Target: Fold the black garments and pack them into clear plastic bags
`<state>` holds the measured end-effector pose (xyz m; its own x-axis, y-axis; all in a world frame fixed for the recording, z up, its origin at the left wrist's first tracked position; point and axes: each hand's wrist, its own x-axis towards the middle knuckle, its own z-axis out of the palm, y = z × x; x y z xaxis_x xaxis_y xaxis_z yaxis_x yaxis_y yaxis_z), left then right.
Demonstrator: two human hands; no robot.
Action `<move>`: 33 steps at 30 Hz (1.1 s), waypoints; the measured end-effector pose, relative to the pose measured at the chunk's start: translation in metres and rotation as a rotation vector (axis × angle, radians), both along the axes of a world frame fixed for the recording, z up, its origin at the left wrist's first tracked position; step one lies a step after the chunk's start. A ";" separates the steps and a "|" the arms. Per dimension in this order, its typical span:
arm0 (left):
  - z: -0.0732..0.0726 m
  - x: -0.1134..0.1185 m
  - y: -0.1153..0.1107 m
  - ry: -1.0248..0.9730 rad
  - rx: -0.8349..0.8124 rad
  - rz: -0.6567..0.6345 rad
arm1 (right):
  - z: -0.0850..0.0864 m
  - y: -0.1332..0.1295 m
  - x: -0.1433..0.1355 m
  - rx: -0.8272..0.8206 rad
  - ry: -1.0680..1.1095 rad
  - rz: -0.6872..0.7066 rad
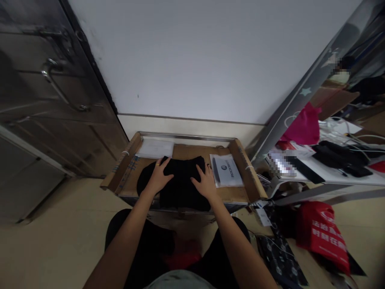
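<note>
Our left hand (158, 178) and right hand (206, 182) rest on the black cloth (182, 182) with fingers spread wide, and the cloth lies near the front of the cardboard tray (118, 176), just beside the gray ROCKBROS packet (228, 171). To smooth it well, we should press softly and slide both palms outward, without bumping that packet.

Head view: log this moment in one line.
left hand: spread on black fabric | right hand: spread on same fabric | labelled packet: right of fabric
</note>
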<state>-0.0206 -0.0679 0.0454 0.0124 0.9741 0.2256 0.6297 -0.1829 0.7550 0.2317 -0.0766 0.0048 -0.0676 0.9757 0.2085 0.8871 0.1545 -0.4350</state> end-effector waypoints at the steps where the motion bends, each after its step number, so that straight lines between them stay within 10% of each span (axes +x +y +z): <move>1: 0.004 -0.005 0.001 -0.020 -0.066 -0.009 | 0.000 0.000 0.000 0.005 0.004 0.006; 11: 0.032 -0.023 0.018 0.107 -0.148 0.004 | -0.001 0.000 0.004 0.024 0.023 0.028; 20: 0.053 0.040 -0.007 0.504 -0.052 -0.001 | -0.003 0.000 0.004 0.018 0.049 0.014; 33: 0.055 0.104 -0.007 0.439 -0.031 -0.126 | -0.012 0.005 0.011 0.046 0.173 0.049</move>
<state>0.0835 -0.0754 0.1003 0.2196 0.9650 0.1434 0.8656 -0.2605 0.4277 0.2430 -0.0719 -0.0076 -0.0740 0.9612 0.2656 0.7904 0.2189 -0.5722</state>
